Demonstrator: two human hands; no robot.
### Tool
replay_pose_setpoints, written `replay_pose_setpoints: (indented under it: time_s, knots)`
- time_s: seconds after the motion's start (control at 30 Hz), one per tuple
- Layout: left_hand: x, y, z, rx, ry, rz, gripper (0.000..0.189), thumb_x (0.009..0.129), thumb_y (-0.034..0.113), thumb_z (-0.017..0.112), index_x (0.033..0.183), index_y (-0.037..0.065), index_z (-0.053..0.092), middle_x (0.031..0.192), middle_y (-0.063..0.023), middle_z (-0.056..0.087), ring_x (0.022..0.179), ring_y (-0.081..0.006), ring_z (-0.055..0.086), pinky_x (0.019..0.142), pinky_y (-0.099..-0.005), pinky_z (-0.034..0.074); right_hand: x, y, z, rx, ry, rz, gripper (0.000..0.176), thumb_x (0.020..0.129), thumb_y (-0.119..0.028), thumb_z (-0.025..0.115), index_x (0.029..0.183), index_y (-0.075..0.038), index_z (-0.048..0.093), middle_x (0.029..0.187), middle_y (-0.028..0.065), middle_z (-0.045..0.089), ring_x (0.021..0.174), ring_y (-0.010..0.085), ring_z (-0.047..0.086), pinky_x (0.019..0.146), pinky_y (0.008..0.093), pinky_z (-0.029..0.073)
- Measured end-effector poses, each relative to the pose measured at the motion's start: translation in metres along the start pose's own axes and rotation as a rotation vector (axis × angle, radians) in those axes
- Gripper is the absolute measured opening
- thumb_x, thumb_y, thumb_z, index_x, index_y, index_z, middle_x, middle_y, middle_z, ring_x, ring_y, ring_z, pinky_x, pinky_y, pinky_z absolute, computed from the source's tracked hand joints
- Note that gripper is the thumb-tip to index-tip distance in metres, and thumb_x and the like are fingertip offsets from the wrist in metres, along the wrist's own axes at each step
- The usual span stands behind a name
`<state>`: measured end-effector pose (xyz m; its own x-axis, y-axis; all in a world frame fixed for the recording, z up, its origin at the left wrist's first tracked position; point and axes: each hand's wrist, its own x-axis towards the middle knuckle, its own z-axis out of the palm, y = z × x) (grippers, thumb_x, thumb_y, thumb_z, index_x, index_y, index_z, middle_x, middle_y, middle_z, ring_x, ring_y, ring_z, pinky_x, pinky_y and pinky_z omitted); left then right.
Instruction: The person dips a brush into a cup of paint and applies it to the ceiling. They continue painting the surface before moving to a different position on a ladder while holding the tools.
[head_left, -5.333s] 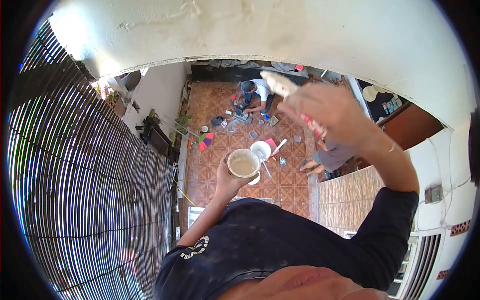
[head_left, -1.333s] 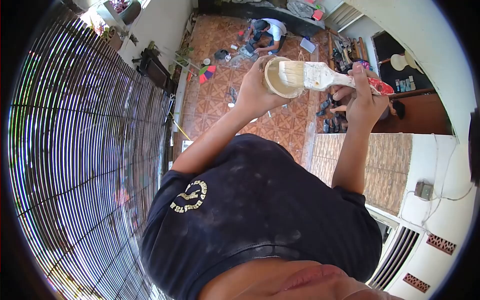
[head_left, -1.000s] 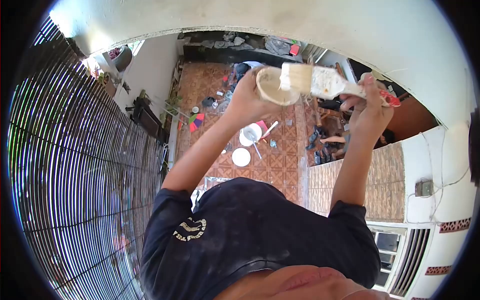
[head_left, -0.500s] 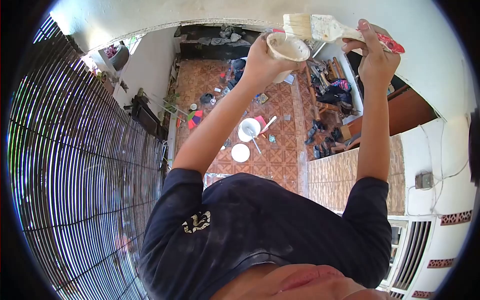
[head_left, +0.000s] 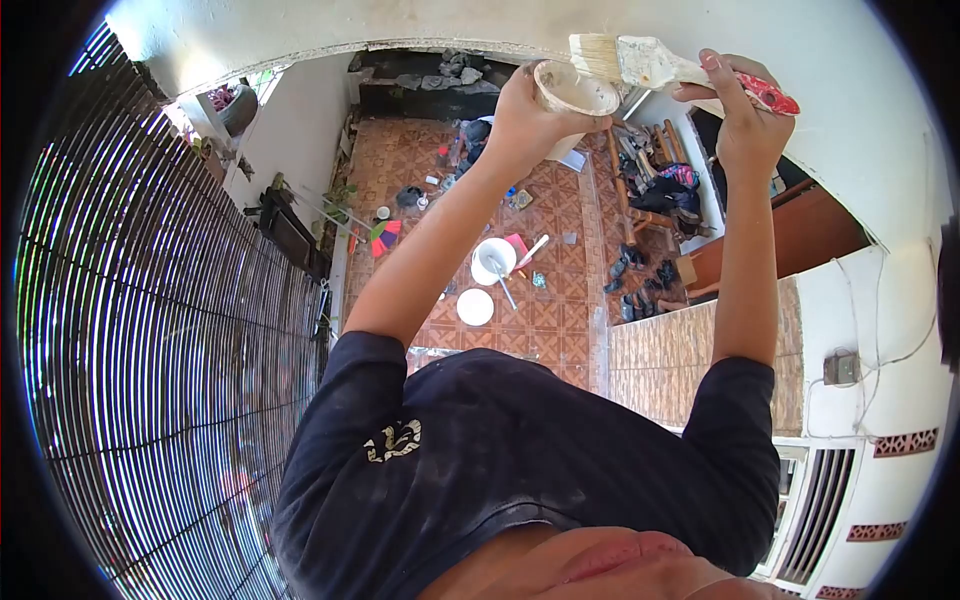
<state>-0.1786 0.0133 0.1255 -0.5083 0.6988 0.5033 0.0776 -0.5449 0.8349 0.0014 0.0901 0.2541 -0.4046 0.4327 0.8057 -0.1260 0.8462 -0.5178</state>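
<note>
My left hand [head_left: 530, 125] is wrapped round a small off-white cup [head_left: 576, 90], its open mouth tilted toward me and its inside smeared with pale paint. In my right hand [head_left: 750, 125] is a wide paintbrush [head_left: 652, 64], gripped by its red-ended handle. White paint coats the brush's ferrule and most of the handle. Its pale bristles point left and sit right at the cup's upper rim, overlapping it in this view. Just above both hands runs the edge of a white wall [head_left: 450, 22].
Far below lies a brown tiled floor [head_left: 560, 300]. On it stand a white bucket [head_left: 493, 261] with a stick in it, a round white lid [head_left: 475, 307] and several shoes [head_left: 640, 285]. A slatted blind [head_left: 170, 330] hangs on the left; a wooden bench [head_left: 650, 190] is at the right.
The brush has dipped slightly, its bristles now lower against the cup's rim. Both hands keep their grips, and the floor below has shifted a little left in view.
</note>
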Motion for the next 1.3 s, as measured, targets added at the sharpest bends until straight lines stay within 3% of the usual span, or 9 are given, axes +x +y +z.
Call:
replay_pose_setpoints:
  time_s: [0.2,0.3,0.43,0.53,0.63,0.9,0.97,1.1,1.3]
  knots:
    - [0.003,-0.004,-0.002,-0.016,0.001,0.009,0.066,0.059,0.015,0.093,0.113,-0.004,0.059,0.104,-0.0123,0.069,0.092,-0.0175,0.067,0.082,-0.0313,0.055,0.012,-0.001,-0.002,-0.122,-0.047,-0.142,0.011,0.089,-0.007,0.07,0.09,0.002,0.075,0.087,0.0088,0.073,0.072,0.0139,0.072,0.066,0.0252,0.054]
    - [0.003,-0.007,-0.002,-0.033,0.001,0.021,0.065,0.059,0.015,0.093,0.112,-0.003,0.06,0.103,-0.0121,0.07,0.091,-0.0174,0.068,0.082,-0.0315,0.055,0.023,0.008,-0.011,-0.28,-0.105,-0.283,0.011,0.086,-0.001,0.072,0.092,0.008,0.071,0.094,0.0103,0.071,0.074,0.0217,0.074,0.066,0.0253,0.057]
    - [0.005,-0.009,-0.002,-0.037,0.024,0.024,0.063,0.059,0.014,0.092,0.111,-0.003,0.06,0.103,-0.0118,0.07,0.09,-0.0172,0.068,0.08,-0.0318,0.055,0.032,-0.016,-0.006,-0.187,-0.144,-0.336,0.01,0.086,0.003,0.07,0.096,0.005,0.073,0.094,0.0092,0.071,0.079,0.0205,0.074,0.069,0.0247,0.057]
    - [0.006,-0.01,-0.005,-0.006,0.007,0.015,0.062,0.06,0.013,0.092,0.111,-0.003,0.061,0.102,-0.0116,0.07,0.089,-0.0171,0.068,0.08,-0.0316,0.055,0.031,-0.041,-0.011,-0.556,-0.245,-0.893,0.016,0.08,0.001,0.077,0.095,0.0,0.073,0.094,0.0128,0.071,0.083,0.0194,0.072,0.073,0.0264,0.058]
    - [0.007,-0.006,-0.01,-0.094,-0.015,-0.061,0.075,0.056,0.019,0.095,0.115,-0.004,0.056,0.109,-0.0136,0.068,0.099,-0.0196,0.066,0.087,-0.0328,0.053,0.007,-0.019,0.003,-0.621,-0.234,-1.013,0.019,0.077,-0.01,0.081,0.091,-0.002,0.071,0.087,0.01,0.07,0.081,0.0197,0.069,0.074,0.0315,0.058]
    - [0.009,-0.012,-0.018,-0.016,0.027,-0.002,0.069,0.057,0.015,0.094,0.113,-0.004,0.058,0.108,-0.0125,0.069,0.097,-0.0198,0.067,0.087,-0.0322,0.053,-0.037,-0.018,0.027,-0.548,-0.323,-0.968,0.029,0.068,-0.009,0.088,0.088,-0.004,0.067,0.082,0.0075,0.067,0.076,0.0233,0.068,0.075,0.0352,0.06]
    - [0.009,-0.012,-0.019,-0.01,0.03,-0.013,0.068,0.057,0.015,0.094,0.112,-0.004,0.059,0.107,-0.0121,0.069,0.096,-0.0197,0.067,0.088,-0.0321,0.053,-0.032,-0.029,0.023,-0.432,-0.382,-0.814,0.028,0.068,0.0,0.086,0.09,-0.002,0.069,0.085,0.0094,0.068,0.081,0.0276,0.07,0.07,0.0351,0.06]
    - [0.01,-0.021,-0.021,-0.003,0.012,0.006,0.064,0.059,0.015,0.093,0.111,-0.002,0.061,0.105,-0.0111,0.07,0.095,-0.0177,0.067,0.085,-0.0316,0.053,-0.014,-0.025,0.022,-0.386,-0.508,-0.584,0.019,0.073,0.005,0.08,0.089,0.002,0.07,0.087,0.0095,0.07,0.08,0.022,0.069,0.071,0.0293,0.057]
    - [0.008,-0.023,-0.019,0.039,0.008,0.072,0.061,0.06,0.017,0.093,0.11,-0.001,0.063,0.104,-0.0108,0.071,0.092,-0.0163,0.067,0.081,-0.0314,0.054,0.027,-0.041,0.001,-0.528,-0.306,-0.952,0.019,0.076,0.004,0.079,0.093,0.002,0.072,0.087,0.0094,0.071,0.082,0.0212,0.07,0.072,0.0293,0.058]
